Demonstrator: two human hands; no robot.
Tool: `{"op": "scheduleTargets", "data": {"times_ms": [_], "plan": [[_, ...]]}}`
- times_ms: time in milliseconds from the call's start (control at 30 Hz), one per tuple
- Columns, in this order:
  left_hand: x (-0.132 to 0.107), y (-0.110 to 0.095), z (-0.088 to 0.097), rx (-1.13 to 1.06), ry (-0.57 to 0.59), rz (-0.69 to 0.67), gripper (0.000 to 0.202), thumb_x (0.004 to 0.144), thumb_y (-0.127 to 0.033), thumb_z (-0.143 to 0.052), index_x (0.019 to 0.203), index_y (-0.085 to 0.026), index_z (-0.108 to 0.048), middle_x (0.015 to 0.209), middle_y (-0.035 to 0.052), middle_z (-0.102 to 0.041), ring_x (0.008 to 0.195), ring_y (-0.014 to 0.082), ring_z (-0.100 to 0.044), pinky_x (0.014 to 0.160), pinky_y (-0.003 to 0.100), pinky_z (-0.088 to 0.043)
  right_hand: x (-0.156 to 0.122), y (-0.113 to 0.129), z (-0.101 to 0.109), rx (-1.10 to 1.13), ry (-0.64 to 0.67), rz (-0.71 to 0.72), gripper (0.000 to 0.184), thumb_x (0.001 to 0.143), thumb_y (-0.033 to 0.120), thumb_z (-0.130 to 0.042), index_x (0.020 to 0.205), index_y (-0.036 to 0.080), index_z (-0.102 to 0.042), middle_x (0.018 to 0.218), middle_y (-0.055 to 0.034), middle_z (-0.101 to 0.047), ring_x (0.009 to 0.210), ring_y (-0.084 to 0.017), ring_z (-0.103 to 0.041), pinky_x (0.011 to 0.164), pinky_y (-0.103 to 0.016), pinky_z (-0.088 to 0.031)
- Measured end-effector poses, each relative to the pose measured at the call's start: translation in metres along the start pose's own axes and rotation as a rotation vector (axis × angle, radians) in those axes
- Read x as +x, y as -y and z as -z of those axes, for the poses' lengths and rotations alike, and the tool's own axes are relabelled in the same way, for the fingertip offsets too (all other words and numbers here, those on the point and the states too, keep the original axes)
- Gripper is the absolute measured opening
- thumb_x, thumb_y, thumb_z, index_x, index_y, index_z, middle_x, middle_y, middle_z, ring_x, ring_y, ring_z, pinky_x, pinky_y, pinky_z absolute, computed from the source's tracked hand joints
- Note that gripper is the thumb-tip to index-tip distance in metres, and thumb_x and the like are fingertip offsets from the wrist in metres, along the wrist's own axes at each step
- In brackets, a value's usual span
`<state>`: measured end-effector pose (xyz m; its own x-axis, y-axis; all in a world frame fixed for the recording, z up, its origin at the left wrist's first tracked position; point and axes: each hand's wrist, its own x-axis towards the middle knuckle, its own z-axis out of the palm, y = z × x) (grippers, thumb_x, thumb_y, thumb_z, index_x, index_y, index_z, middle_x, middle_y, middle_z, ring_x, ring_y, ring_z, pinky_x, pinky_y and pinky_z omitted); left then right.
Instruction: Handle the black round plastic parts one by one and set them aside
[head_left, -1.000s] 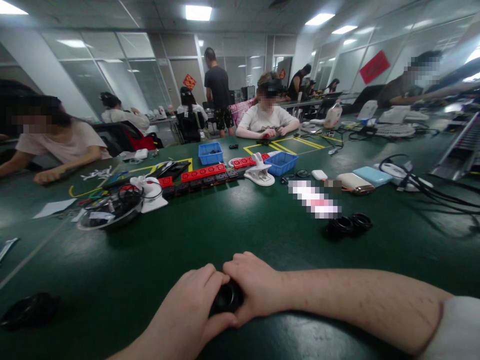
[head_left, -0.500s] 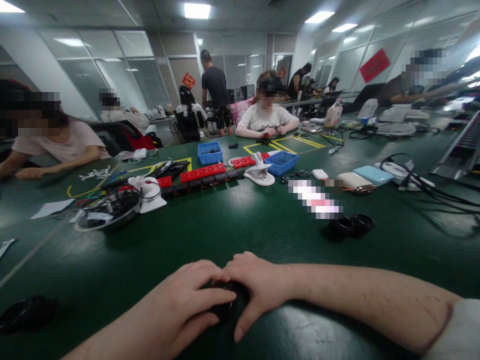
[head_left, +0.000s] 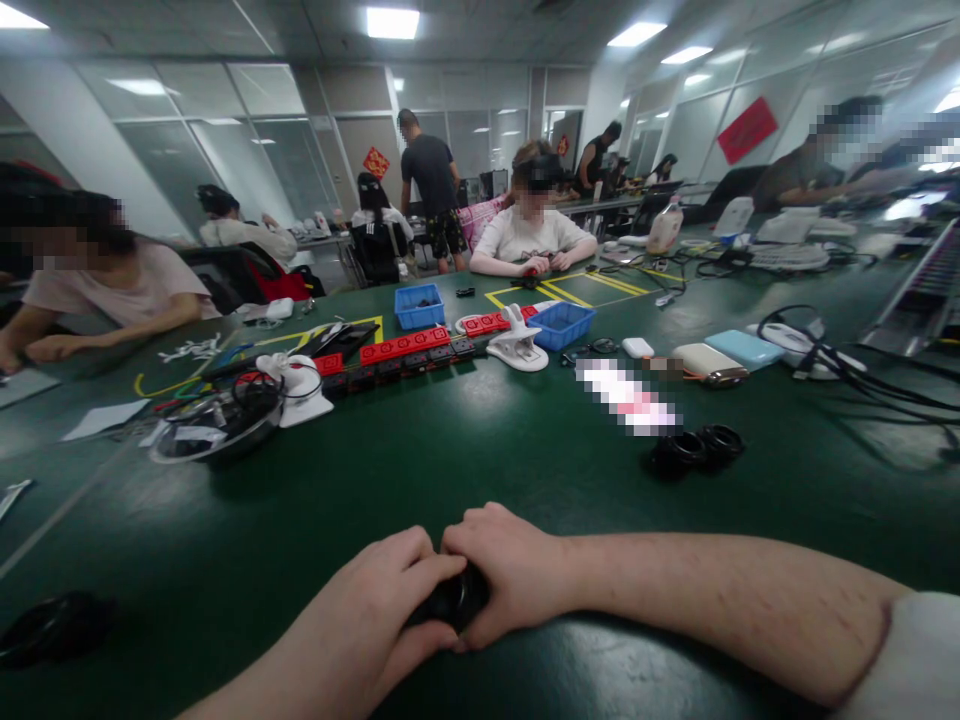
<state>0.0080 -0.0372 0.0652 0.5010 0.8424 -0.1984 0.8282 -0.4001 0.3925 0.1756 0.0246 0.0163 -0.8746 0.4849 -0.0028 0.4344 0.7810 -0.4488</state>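
Together, the left hand and right hand clasped a glossy black piece.
Both gripped its sides over the green tabletop; two black rings lay farther off.

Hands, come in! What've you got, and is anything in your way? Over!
Left hand and right hand gripping glossy black rounded object. Object partly hidden. Two black ring-shaped parts lie apart, out beyond. Over.
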Motion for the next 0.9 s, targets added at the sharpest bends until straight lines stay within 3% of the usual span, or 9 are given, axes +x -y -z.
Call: {"op": "scheduleTargets", "data": {"times_ms": [100,200,300,433,533,667,767,900], "plan": [[0.001,0.0,-0.012,0.085,-0.118,0.073,0.026,0.071,-0.026,-0.063,0.096,-0.021,-0.059,0.086,0.0026,-0.056,0.077,0.0202,-0.053,0.068,0.033,-0.043,-0.001,0.005,-0.004,-0.036,-0.05,-0.021,0.049,0.052,0.052,-0.068,0.081,0.016,-0.052,0.076,-0.0019,-0.057,0.071,-0.018,-0.051,0.062,-0.029,-0.034],[0.002,0.002,-0.015,0.134,-0.168,0.027,0.026,0.069,-0.032,-0.067,0.09,-0.019,-0.06,0.085,0.0034,-0.057,0.077,0.0215,-0.052,0.07,0.036,-0.043,-0.002,0.006,-0.005,-0.03,-0.062,-0.013,0.049,0.053,0.054,-0.067,0.082,0.016,-0.054,0.077,-0.0024,-0.058,0.071,-0.019,-0.051,0.064,-0.03,-0.035],[0.001,0.005,-0.01,0.103,-0.188,-0.085,0.035,0.07,-0.036,-0.067,0.101,-0.022,-0.057,0.097,0.0048,-0.057,0.087,0.0233,-0.052,0.076,0.038,-0.043,-0.003,0.004,-0.001,0.017,-0.043,0.034,0.054,0.057,0.057,-0.063,0.093,0.018,-0.055,0.083,-0.0023,-0.06,0.074,-0.019,-0.052,0.067,-0.031,-0.035],[-0.003,0.005,0.004,0.054,-0.137,-0.311,0.042,0.076,-0.021,-0.06,0.116,-0.028,-0.049,0.116,0.004,-0.053,0.103,0.0232,-0.048,0.087,0.037,-0.041,-0.004,-0.002,0.005,0.071,0.002,0.146,0.067,0.059,0.056,-0.064,0.115,0.023,-0.046,0.091,-0.0017,-0.06,0.08,-0.019,-0.052,0.07,-0.031,-0.034],[-0.005,0.004,0.013,0.046,-0.034,-0.371,0.045,0.076,-0.01,-0.053,0.116,-0.032,-0.049,0.122,0.0005,-0.051,0.109,0.0212,-0.046,0.092,0.035,-0.039,-0.004,-0.008,0.007,0.046,0.05,0.179,0.056,0.061,0.051,-0.065,0.107,0.022,-0.051,0.086,-0.0011,-0.058,0.079,-0.018,-0.051,0.068,-0.029,-0.033],[-0.003,0.005,0.016,0.041,0.023,-0.393,0.046,0.078,-0.005,-0.047,0.114,-0.033,-0.052,0.116,-0.001,-0.056,0.102,0.019,-0.052,0.089,0.032,-0.042,-0.002,-0.011,0.009,0.034,0.087,0.201,0.038,0.065,0.042,-0.066,0.094,0.02,-0.054,0.082,0.0001,-0.057,0.078,-0.016,-0.05,0.066,-0.027,-0.032],[-0.002,0.007,0.011,0.059,0.009,-0.395,0.043,0.078,-0.006,-0.047,0.112,-0.032,-0.054,0.115,-0.0006,-0.057,0.097,0.0193,-0.053,0.083,0.031,-0.045,-0.001,-0.011,0.009,0.047,0.092,0.195,0.036,0.064,0.041,-0.067,0.09,0.02,-0.054,0.08,0.0012,-0.057,0.077,-0.015,-0.05,0.067,-0.027,-0.032],[0.0,0.007,0.0,0.062,-0.069,-0.359,0.037,0.079,-0.008,-0.049,0.11,-0.028,-0.053,0.11,0.0014,-0.058,0.093,0.019,-0.053,0.077,0.031,-0.046,0.0,-0.006,0.003,0.065,0.049,0.076,0.04,0.059,0.046,-0.068,0.083,0.018,-0.052,0.076,0.0014,-0.056,0.074,-0.016,-0.05,0.066,-0.027,-0.034]]}}
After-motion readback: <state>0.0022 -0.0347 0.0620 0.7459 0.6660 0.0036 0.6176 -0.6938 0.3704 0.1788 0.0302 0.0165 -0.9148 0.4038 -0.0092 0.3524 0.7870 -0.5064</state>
